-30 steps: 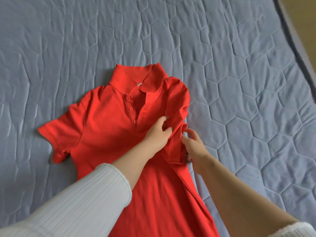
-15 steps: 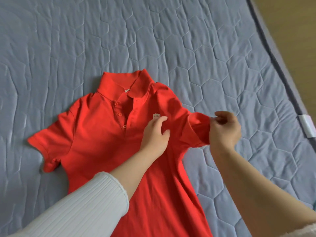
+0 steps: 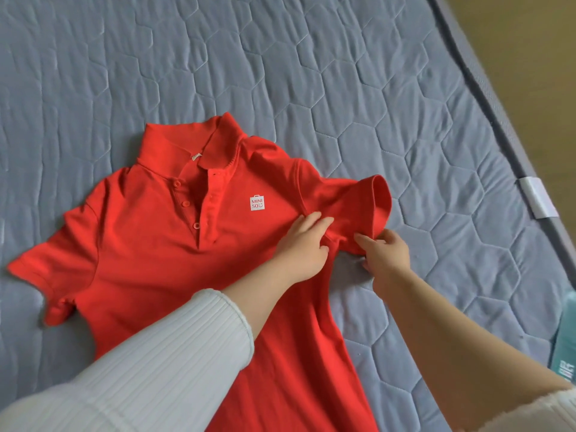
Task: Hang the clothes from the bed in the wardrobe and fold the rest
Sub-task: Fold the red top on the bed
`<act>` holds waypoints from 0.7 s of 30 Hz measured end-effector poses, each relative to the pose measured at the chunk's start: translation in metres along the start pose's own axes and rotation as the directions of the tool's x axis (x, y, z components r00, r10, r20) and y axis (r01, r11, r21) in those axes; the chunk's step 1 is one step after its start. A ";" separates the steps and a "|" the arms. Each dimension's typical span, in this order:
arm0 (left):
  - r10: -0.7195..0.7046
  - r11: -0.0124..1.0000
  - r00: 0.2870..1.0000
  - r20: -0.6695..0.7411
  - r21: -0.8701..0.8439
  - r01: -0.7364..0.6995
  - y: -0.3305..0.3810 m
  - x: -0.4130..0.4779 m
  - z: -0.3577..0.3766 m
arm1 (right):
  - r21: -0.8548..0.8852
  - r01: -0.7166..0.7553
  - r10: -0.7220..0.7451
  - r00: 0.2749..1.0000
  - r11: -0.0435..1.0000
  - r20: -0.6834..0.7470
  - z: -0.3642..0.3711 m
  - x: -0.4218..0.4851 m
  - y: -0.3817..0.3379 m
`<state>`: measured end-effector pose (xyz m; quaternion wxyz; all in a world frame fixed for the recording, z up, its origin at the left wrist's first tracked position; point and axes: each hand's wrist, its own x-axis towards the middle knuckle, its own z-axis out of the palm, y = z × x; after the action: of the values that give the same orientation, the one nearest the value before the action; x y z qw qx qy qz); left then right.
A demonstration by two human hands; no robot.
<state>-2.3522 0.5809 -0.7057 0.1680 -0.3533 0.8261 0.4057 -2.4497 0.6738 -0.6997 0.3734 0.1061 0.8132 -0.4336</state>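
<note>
A red polo shirt (image 3: 149,244) lies face up on the grey-blue quilted bed (image 3: 343,73), collar toward the far side, with a small white logo on the chest. Its left sleeve is spread flat; its right sleeve (image 3: 358,207) is pulled out sideways with the cuff standing up. My left hand (image 3: 304,247) presses with straight fingers on the shirt at the right armpit seam. My right hand (image 3: 386,257) pinches the lower edge of the right sleeve.
The bed's right edge (image 3: 498,120) runs diagonally, with a white tag (image 3: 537,198) on it and tan floor (image 3: 536,42) beyond. A teal object (image 3: 565,344) lies at the right border of the view.
The right sleeve, folded over the chest a second ago, has been pulled out to the right and laid sideways. My left hand slid from the chest to the armpit seam, uncovering the logo.
</note>
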 end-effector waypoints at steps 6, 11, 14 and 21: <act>0.090 0.996 0.994 0.059 -0.027 -0.089 0.001 -0.003 0.007 | 0.339 -0.115 0.128 0.992 0.934 -0.018 -0.009 0.001 0.012; -0.163 0.638 0.986 -0.048 -0.767 0.068 0.002 -0.004 -0.010 | 0.536 -0.292 0.215 0.955 0.792 0.204 0.005 -0.009 -0.002; -0.245 0.429 0.969 0.017 -0.895 0.124 -0.001 -0.010 -0.024 | 0.315 0.146 -0.141 0.989 0.938 -0.038 0.018 -0.020 -0.014; -0.356 -0.047 0.927 0.121 -0.993 0.112 -0.038 -0.032 -0.046 | -0.390 0.733 -0.428 0.656 0.556 0.622 0.074 -0.054 -0.014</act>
<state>-2.3021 0.5425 -0.6801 -0.1358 -0.5363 0.2350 0.7992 -2.3811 0.6158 -0.6791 0.3955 -0.4109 0.7801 -0.2573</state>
